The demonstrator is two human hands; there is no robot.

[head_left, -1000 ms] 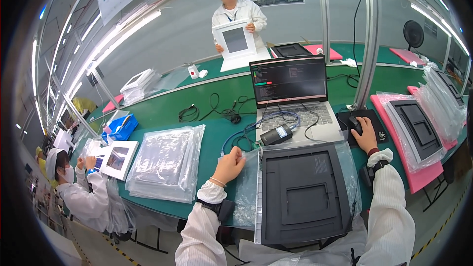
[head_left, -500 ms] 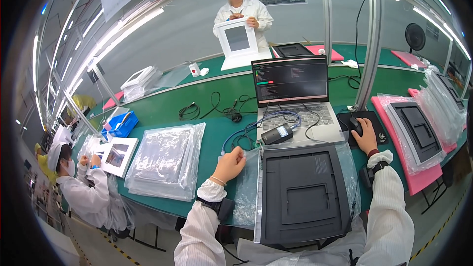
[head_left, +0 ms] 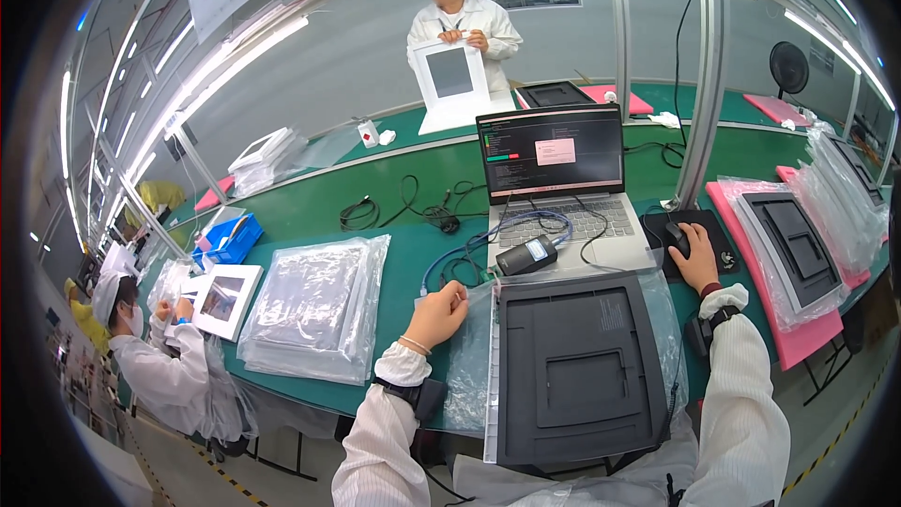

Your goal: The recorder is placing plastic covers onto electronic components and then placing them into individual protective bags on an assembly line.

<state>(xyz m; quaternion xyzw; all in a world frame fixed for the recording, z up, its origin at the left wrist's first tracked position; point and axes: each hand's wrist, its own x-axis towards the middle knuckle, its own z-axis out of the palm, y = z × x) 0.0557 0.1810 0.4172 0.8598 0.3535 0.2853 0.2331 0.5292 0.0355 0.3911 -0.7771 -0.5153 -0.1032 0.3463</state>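
The dark grey panel [head_left: 580, 366] lies flat on a clear plastic bag [head_left: 466, 371] at the near edge of the green table [head_left: 394, 253], directly in front of the person. Toward the table's left end, a stack of bagged panels [head_left: 314, 305] rests near the front edge, well apart from the grey panel. The left hand [head_left: 437, 314] rests on the table just beside the panel's left far corner, fingers curled loosely, grasping nothing. Behind the panel, a small black scanner-like device [head_left: 526, 254] with attached cables lies in front of an open laptop [head_left: 556, 188]. The right hand [head_left: 696, 258] lies cupped over a black mouse [head_left: 678, 237] on a dark mouse pad [head_left: 690, 239], just beyond the panel's right far corner. At the table's right end, more bagged dark panels [head_left: 788, 249] sit on a pink tray [head_left: 809, 338].
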